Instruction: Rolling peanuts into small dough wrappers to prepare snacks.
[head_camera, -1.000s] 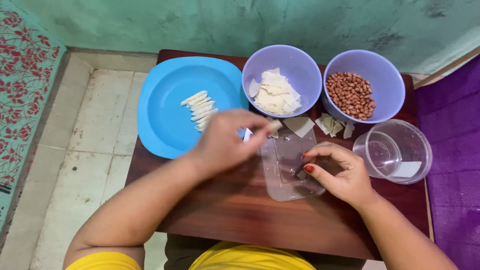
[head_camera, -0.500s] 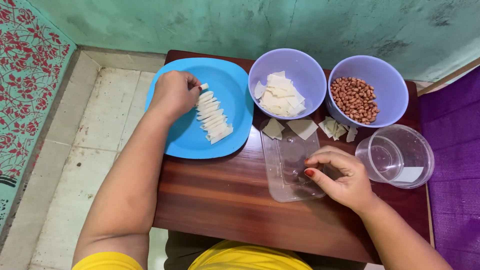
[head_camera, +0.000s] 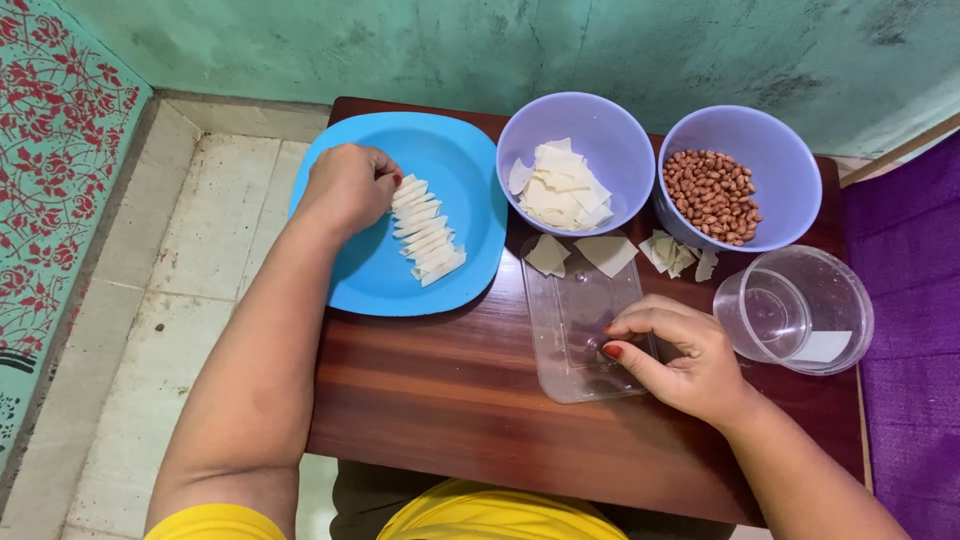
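Note:
My left hand (head_camera: 345, 187) lies on the blue plate (head_camera: 470, 170). Its curled fingertips pinch the top piece of a row of folded white dough pieces (head_camera: 427, 238). My right hand (head_camera: 682, 352) rests on a clear plastic tray (head_camera: 565, 330) in the middle of the brown table (head_camera: 440, 400). Its thumb and forefinger are pressed together against the tray, and I cannot see anything between them. Flat white dough squares (head_camera: 606, 253) lie at the tray's far end.
A purple bowl (head_camera: 600, 120) of white dough squares and a purple bowl (head_camera: 775, 140) of peanuts stand at the back. A clear round container (head_camera: 797, 310) sits right of my right hand. More dough scraps (head_camera: 672, 252) lie between the bowls. Tiled floor lies to the left.
My left hand moved from above the clear tray to the blue plate and now sits at the far end of the row. My right hand stayed on the tray.

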